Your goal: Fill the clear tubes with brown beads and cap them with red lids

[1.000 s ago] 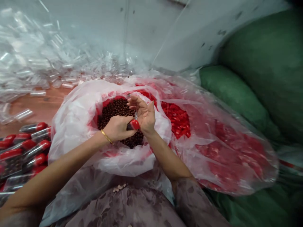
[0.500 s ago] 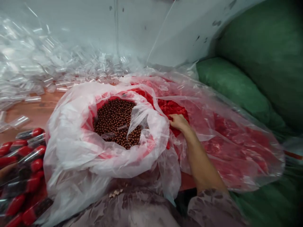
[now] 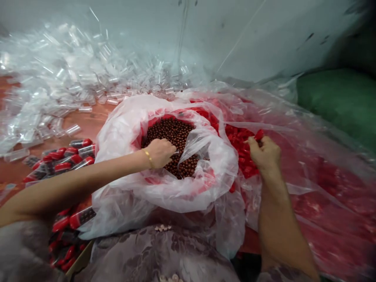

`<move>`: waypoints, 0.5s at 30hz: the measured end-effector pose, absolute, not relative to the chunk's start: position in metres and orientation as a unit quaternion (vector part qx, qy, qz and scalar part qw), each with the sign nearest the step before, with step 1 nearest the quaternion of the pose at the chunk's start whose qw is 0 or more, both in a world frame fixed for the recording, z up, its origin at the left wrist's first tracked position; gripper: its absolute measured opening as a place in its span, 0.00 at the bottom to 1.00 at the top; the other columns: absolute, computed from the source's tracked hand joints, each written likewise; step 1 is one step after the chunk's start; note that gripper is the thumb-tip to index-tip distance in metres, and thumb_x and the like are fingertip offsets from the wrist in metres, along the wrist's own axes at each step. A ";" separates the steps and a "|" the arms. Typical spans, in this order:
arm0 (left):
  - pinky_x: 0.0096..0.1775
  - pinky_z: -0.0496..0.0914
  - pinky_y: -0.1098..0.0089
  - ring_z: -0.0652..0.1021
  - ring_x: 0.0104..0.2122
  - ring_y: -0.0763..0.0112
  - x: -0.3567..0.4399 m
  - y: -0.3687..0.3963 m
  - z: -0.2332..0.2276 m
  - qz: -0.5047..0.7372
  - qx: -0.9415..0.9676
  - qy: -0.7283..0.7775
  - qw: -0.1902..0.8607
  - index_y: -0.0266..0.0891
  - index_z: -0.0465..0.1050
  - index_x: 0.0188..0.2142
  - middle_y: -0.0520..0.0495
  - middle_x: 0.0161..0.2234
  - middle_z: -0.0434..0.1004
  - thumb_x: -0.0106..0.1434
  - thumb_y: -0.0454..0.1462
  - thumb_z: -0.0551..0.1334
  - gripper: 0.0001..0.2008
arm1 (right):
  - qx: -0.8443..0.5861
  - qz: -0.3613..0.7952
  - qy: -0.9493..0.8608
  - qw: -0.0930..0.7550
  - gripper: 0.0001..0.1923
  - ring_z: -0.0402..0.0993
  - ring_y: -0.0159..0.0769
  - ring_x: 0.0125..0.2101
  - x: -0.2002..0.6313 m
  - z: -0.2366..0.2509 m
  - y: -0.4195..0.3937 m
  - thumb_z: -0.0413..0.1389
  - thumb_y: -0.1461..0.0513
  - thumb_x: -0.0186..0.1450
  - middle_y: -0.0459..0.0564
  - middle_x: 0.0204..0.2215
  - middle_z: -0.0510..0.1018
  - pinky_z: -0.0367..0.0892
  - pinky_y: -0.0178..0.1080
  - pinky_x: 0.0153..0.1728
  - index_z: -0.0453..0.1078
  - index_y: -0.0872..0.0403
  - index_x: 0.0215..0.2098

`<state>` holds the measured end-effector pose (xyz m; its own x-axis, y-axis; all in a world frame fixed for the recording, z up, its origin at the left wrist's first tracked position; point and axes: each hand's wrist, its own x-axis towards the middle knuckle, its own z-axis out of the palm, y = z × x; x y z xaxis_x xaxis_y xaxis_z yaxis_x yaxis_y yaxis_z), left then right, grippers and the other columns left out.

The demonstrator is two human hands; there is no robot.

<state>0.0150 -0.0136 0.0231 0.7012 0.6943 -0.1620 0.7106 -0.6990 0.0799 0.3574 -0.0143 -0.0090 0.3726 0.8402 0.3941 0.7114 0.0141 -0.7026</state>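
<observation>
My left hand [image 3: 160, 152], with a yellow bracelet at its wrist, is in the mouth of a white plastic bag [image 3: 117, 129], just over small round brown beads [image 3: 173, 129]. Its fingers are curled closed on a clear plastic tube [image 3: 176, 152], of which only an end shows. To the right, my right hand [image 3: 266, 150] pinches a red cap [image 3: 259, 135] between thumb and fingers. It is above a heap of red caps [image 3: 243, 150] in the opening of a large clear bag [image 3: 317, 172].
Loose clear tubes [image 3: 73, 62] are piled along the back left by the wall [image 3: 223, 35]. Bead-filled tubes with red caps [image 3: 63, 160] lie left of the white bag, more of them in a box [image 3: 79, 258] below. A green sack [image 3: 337, 100] stands at the right.
My left hand has come from the capped tubes at the left into the bead bag and closed on a tube. My right hand has lifted a red cap. The view has turned left.
</observation>
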 end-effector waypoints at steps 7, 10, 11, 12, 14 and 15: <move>0.47 0.68 0.65 0.75 0.49 0.57 0.047 0.021 -0.015 -0.077 0.835 0.495 0.225 0.34 0.74 0.41 0.37 0.45 0.76 0.61 0.36 0.55 0.12 | -0.473 0.296 -0.518 0.649 0.10 0.68 0.27 0.17 0.240 0.020 -0.026 0.58 0.54 0.57 0.42 0.23 0.75 0.68 0.34 0.22 0.70 0.53 0.30; 0.39 0.72 0.67 0.79 0.36 0.61 0.031 0.034 -0.013 -0.107 0.783 0.537 0.294 0.33 0.76 0.34 0.40 0.33 0.79 0.61 0.41 0.56 0.14 | -0.451 0.374 -0.490 0.646 0.11 0.68 0.25 0.17 0.220 0.007 -0.018 0.58 0.54 0.57 0.41 0.22 0.75 0.67 0.31 0.19 0.69 0.53 0.29; 0.35 0.72 0.67 0.79 0.30 0.63 0.027 0.037 -0.013 -0.119 0.760 0.554 0.320 0.32 0.75 0.31 0.41 0.28 0.78 0.61 0.42 0.56 0.15 | -0.455 0.399 -0.478 0.636 0.11 0.67 0.25 0.16 0.217 0.002 -0.016 0.59 0.54 0.56 0.41 0.21 0.75 0.66 0.31 0.18 0.69 0.53 0.28; 0.31 0.72 0.68 0.77 0.24 0.66 0.024 0.041 -0.014 -0.127 0.735 0.570 0.344 0.31 0.75 0.30 0.42 0.24 0.76 0.60 0.42 0.57 0.15 | -0.461 0.418 -0.469 0.627 0.12 0.66 0.24 0.15 0.216 -0.003 -0.014 0.59 0.53 0.56 0.41 0.21 0.75 0.65 0.30 0.17 0.69 0.53 0.28; 0.27 0.71 0.69 0.73 0.18 0.71 0.024 0.049 -0.019 -0.123 0.695 0.594 0.387 0.30 0.74 0.30 0.46 0.18 0.73 0.59 0.42 0.58 0.14 | -0.474 0.434 -0.461 0.612 0.12 0.66 0.24 0.14 0.216 -0.008 -0.011 0.60 0.53 0.55 0.41 0.21 0.75 0.65 0.30 0.16 0.70 0.54 0.28; 0.26 0.71 0.69 0.72 0.16 0.72 0.027 0.052 -0.023 -0.111 0.681 0.600 0.405 0.30 0.74 0.30 0.48 0.17 0.71 0.58 0.42 0.60 0.13 | -0.477 0.434 -0.459 0.610 0.12 0.67 0.24 0.15 0.217 -0.009 -0.011 0.60 0.53 0.55 0.41 0.21 0.75 0.65 0.30 0.16 0.70 0.54 0.28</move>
